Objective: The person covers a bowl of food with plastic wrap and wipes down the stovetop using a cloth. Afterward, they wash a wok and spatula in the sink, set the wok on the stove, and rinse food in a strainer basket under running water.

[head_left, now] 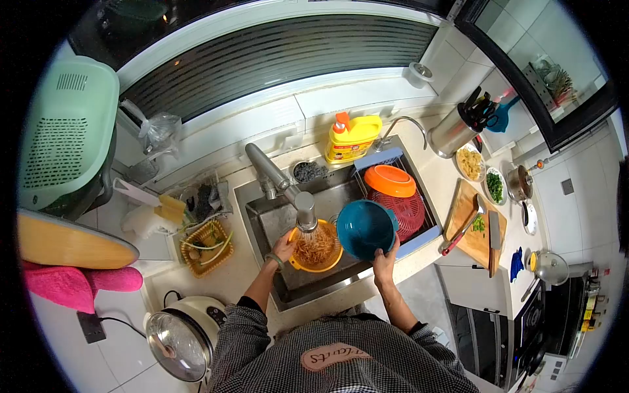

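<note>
Fingers of my left hand (283,249) are closed on the rim of a yellow colander (334,263), which I hold under the faucet (306,213). Water runs onto orange-brown shredded food (313,247) inside it. My right hand (384,262) grips the near right edge of a blue bowl (367,229), tilted so that its inside faces me. The bowl is right beside the colander, over the steel sink (308,291). I cannot make out anything in the bowl.
Right of the bowl, an orange bowl (390,181) and a red basket (407,213) sit in a rack. A yellow detergent bottle (352,139) stands behind the sink. A knife (494,242) and a spoon (465,229) lie on the cutting board (462,208). A wicker basket (204,259) is at left.
</note>
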Motion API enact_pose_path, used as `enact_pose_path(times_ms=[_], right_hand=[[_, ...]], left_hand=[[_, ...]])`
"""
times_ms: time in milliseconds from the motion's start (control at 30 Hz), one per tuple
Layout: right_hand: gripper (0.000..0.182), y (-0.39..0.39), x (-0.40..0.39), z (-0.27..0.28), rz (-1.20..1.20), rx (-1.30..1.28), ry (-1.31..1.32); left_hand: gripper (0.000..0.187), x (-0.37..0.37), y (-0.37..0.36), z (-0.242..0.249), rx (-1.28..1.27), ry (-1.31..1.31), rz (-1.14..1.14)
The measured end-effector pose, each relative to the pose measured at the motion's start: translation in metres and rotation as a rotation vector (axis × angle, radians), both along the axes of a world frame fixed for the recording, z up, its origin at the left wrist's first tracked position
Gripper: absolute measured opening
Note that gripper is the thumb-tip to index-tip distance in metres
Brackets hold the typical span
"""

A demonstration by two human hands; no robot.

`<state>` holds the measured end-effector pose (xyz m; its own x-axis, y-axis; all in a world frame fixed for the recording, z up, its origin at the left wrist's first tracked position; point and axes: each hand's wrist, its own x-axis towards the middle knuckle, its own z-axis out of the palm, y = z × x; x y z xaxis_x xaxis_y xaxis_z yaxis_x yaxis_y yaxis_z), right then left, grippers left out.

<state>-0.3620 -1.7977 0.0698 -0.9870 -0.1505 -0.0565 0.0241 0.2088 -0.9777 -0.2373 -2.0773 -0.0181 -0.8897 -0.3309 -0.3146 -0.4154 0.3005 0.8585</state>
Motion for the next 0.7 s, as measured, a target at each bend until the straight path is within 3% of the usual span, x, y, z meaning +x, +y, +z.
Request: enact_pose_path(times_ms=[133,200,300,367,467,567,633,700], right_hand=[[0.07,0.007,0.001,-0.002,-0.026,-0.022,-0.084],[0.069,0.012,0.001,-0.007,-0.023,-0.015,-0.105],[0.069,0.015,-0.001,-0.015,-0.031,-0.002,-0.086],[0.07,0.013,0.002,0.002,-0.068,-0.112,-0.224],[0.07,0.013,0.002,0.001,-0.076,-0.141,-0.228],[0.069,0.012,0.0,-0.021,-0.045,-0.013,-0.101],[0.07,0.004,0.002,0.001,-0.064,-0.112,-0.198],[0.071,0.003,0.0,0.01,-0.092,-0.21,-0.294]], left_hand=[[0.043,0.003,0.007,0.008,0.194,0.139,0.265],[0.041,-0.001,0.009,0.038,0.078,-0.046,0.044],[0.038,0.012,-0.004,-0.016,0.157,0.126,-0.05],[0.038,0.019,-0.022,-0.017,0.209,0.181,0.013],[0.036,0.015,-0.03,-0.008,0.253,0.252,0.14],[0.035,0.006,-0.028,-0.003,0.195,0.278,0.147],[0.039,-0.001,-0.022,0.012,-0.036,0.041,-0.087],[0.041,-0.002,-0.022,0.017,0.018,-0.018,-0.11]])
